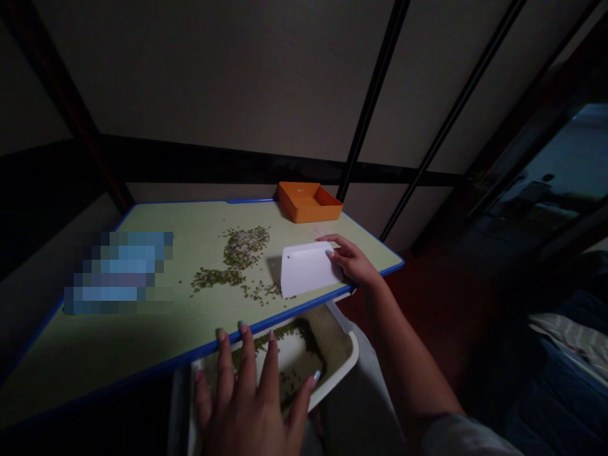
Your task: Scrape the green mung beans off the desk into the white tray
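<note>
Head view. Right hand [352,263] is on the far side of the bench [90,373], fingers [335,248] wrapped on the right end of a white plastic bench scraper [306,269]. Scraper sits tilted, lower edge at or very near the bench top, left end just beside the green seeds [242,250]. Seeds lie in a loose, scattered band across the middle of the bench, some strays around it, thickest near the far end. Bench top is pale green with a blue edge.

Left hand [244,399] is at the near bench edge, palm down, fingers spread apart, not clamped on anything. Fingertips [243,327] touch or nearly touch the blue edge. Under that hand, below the edge, is a white plastic tub [339,354] with more green seeds [292,373] inside.

Orange square tray [308,202] sits at the far bench edge, well past the seeds. Pixelated blue object [118,272] lies at the bench's left side, too blurred to identify. Dark bedding [565,354] sits low at right.
</note>
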`<state>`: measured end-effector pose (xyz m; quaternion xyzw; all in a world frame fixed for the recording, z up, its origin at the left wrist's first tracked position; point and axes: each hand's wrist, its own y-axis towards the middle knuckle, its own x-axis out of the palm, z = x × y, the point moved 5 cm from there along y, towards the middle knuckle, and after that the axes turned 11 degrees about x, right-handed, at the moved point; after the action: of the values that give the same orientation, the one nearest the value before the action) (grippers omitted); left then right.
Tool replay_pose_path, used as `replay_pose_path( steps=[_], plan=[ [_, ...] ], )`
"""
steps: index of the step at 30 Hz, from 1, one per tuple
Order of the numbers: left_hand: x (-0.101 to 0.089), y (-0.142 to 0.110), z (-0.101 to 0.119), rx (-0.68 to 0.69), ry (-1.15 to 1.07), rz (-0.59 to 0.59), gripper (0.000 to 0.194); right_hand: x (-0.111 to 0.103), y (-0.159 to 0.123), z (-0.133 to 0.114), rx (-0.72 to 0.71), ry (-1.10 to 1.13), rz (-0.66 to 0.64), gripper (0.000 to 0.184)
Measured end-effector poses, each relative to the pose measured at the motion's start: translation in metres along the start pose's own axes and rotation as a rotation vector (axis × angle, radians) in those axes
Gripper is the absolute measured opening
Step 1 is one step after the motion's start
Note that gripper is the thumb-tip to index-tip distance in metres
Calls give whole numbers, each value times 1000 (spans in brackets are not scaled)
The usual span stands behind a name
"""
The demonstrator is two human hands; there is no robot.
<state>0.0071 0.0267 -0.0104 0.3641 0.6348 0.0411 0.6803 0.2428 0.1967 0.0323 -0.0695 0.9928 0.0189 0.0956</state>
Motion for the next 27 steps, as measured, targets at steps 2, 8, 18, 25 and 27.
replay_pose_path(
  steps=[2,8,18,25,27],
  plan=[
    [-2,0,1,8,11,15,57,0,0,1,-2,-13,0,39],
    [-4,0,-1,36,-48,25,42,4,1,3,-27,-33,-6,42],
    [7,-4,-19,74,-108,-14,54,15,-5,-5,-86,-65,-28,40],
    [-1,-1,-22,120,53,-138,63,15,-6,-4,-109,-56,-43,37],
    [-5,0,-22,87,81,-152,68,14,-7,-5,-112,-49,-39,36]
  ],
)
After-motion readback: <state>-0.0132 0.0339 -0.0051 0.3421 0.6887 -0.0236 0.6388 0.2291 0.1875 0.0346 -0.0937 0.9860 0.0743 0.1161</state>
